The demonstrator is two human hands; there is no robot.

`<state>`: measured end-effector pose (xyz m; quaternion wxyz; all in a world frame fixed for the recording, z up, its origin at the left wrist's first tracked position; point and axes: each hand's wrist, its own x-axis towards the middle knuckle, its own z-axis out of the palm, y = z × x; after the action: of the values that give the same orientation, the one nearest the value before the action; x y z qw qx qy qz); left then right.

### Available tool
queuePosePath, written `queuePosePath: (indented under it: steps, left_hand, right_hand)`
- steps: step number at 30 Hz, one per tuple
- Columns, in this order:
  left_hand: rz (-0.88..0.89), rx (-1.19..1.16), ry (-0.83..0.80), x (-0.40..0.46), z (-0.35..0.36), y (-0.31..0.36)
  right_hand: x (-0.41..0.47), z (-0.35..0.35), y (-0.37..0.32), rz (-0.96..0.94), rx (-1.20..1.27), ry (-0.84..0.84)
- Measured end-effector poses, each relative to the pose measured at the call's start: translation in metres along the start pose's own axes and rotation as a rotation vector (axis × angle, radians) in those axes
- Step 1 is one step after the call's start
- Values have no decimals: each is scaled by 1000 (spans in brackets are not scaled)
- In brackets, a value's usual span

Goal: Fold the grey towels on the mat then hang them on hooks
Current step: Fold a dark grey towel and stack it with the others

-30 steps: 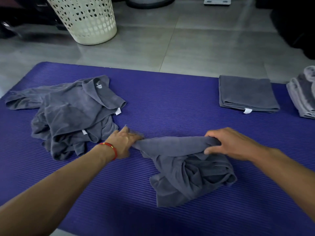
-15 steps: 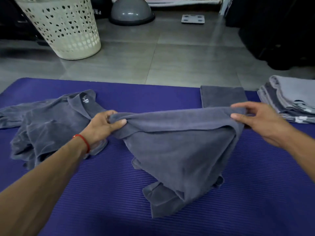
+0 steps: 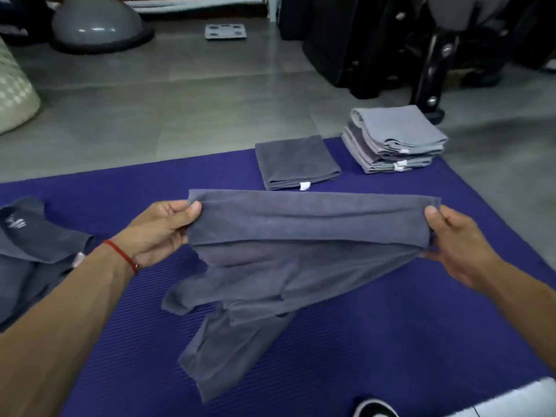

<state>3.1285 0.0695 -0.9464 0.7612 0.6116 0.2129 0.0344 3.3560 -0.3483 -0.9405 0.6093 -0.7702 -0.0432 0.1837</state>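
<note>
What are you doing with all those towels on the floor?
A person is folding grey towels on a purple mat. The left hand and right hand each pinch an end of one towel, holding it stretched above the mat with its lower part crumpled and drooping. One folded towel lies at the far edge, beside a stack of folded ones. An unfolded pile waits on the left. Nothing is hung yet; no hooks are in view.

Grey towel (image 3: 301,236) stretched taut above purple mat (image 3: 421,326)
</note>
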Motion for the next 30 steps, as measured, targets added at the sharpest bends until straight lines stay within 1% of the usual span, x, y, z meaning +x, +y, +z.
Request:
queuePosePath:
  steps: [2, 3, 5, 7, 8, 9, 11, 13, 14, 15, 17, 19, 20, 22, 23, 24, 26, 27, 28, 29, 30]
  left_hand:
    - [57, 112, 48, 22, 29, 8]
    - [112, 177, 88, 34, 45, 11]
    - [223, 333, 182, 62, 75, 18]
    - [306, 499, 188, 94, 99, 24]
    - [312, 560, 155, 111, 110, 24]
    - [295, 632, 122, 127, 124, 25]
    - [246, 820, 27, 160, 154, 22]
    - [203, 983, -64, 189, 190, 20]
    - [208, 1037, -91, 203, 210, 19]
    - [238, 1091, -95, 216, 231, 18]
    - [354, 1201, -53, 243, 278, 16]
    - [465, 1223, 1, 267, 334, 16]
    - [489, 1205, 28, 278, 364, 17]
    - [507, 1165, 76, 295, 420, 18]
    - [501, 1137, 76, 300, 444, 18]
    - [492, 1115, 64, 304, 465, 16]
    - [473, 1140, -27, 303, 494, 0]
    - [465, 1178, -108, 296, 499, -13]
    - [456, 1227, -205, 285, 496, -27]
    - [458, 1269, -304, 269, 484, -43]
    - [474, 1290, -392, 251, 463, -59]
  right_hand:
    - [-3, -20, 12, -5, 46, 89]
    - [-4, -30, 21, -17, 31, 150]
    - [-4, -50, 41, -62, -100, 288]
    - [-3, -71, 65, -64, -253, 381]
    - [-3, -80, 79, -24, -259, 413]
    - [-4, -88, 92, 31, -202, 428]
    - [-10, -100, 112, 204, 6, 429]
    - [-17, -113, 123, 422, 239, 376]
    - [-20, -122, 126, 486, 312, 354]
    - [-22, -132, 129, 516, 340, 349]
    - [-21, -153, 134, 499, 318, 437]
    - [-19, -177, 144, 418, 239, 637]
    - [-17, -190, 148, 369, 187, 745]
    - [-15, -215, 153, 293, 132, 900]
    - [-13, -227, 153, 274, 156, 934]
    - [-11, -236, 153, 270, 207, 931]
    - [-9, -246, 155, 325, 248, 873]
    - [-9, -246, 158, 402, 159, 844]
    - [-11, -243, 163, 472, -21, 817]
    - [-15, -233, 166, 497, -231, 769]
    - [-21, -218, 168, 463, -409, 700]
